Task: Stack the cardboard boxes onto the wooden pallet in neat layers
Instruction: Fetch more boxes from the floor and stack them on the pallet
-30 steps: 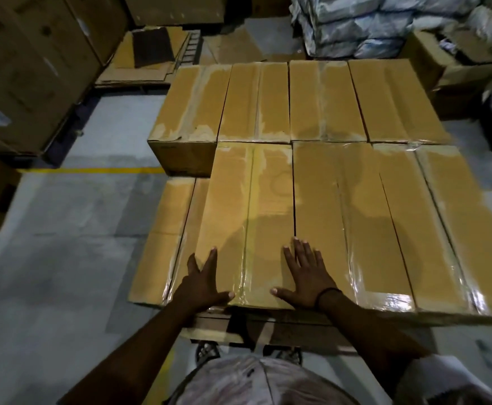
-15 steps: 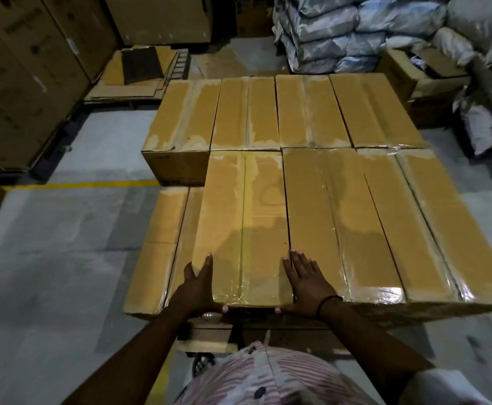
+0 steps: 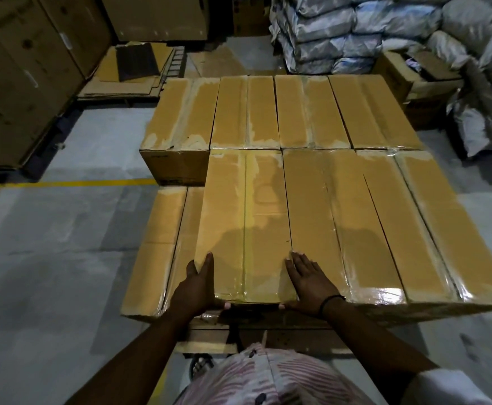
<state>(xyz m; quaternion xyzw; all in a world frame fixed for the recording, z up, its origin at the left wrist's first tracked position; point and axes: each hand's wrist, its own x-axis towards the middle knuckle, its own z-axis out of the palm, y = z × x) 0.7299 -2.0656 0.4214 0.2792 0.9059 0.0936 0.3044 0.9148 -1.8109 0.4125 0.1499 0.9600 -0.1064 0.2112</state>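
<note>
1. Brown cardboard, sealed with glossy tape, covers the whole stack; the box being handled (image 3: pixel 246 226) lies in the near row of the top layer, its long axis running straight away from the person.
2. The left hand (image 3: pixel 196 285) lies flat and spread along that box's near left edge, thumb hooked over the near end face; it presses rather than grips.
3. The right hand (image 3: pixel 307 280) lies flat with fingers together on the seam between this box and the neighbouring box (image 3: pixel 332 226) to its right, thumb likewise on the near end.
4. Both hands sit at the box's near end, so any push would travel along its length toward the far row of boxes (image 3: pixel 280 112), which its far end already appears to touch.
5. To the left of the box, the top layer has a gap: a lower box (image 3: pixel 157 244) shows there, one level down.
6. Below the box's near end, a strip of the wooden pallet (image 3: pixel 206 343) is visible.
7. Judged from this, the box seems nearly seated; its near end looks roughly in line with its right neighbour's.
</note>
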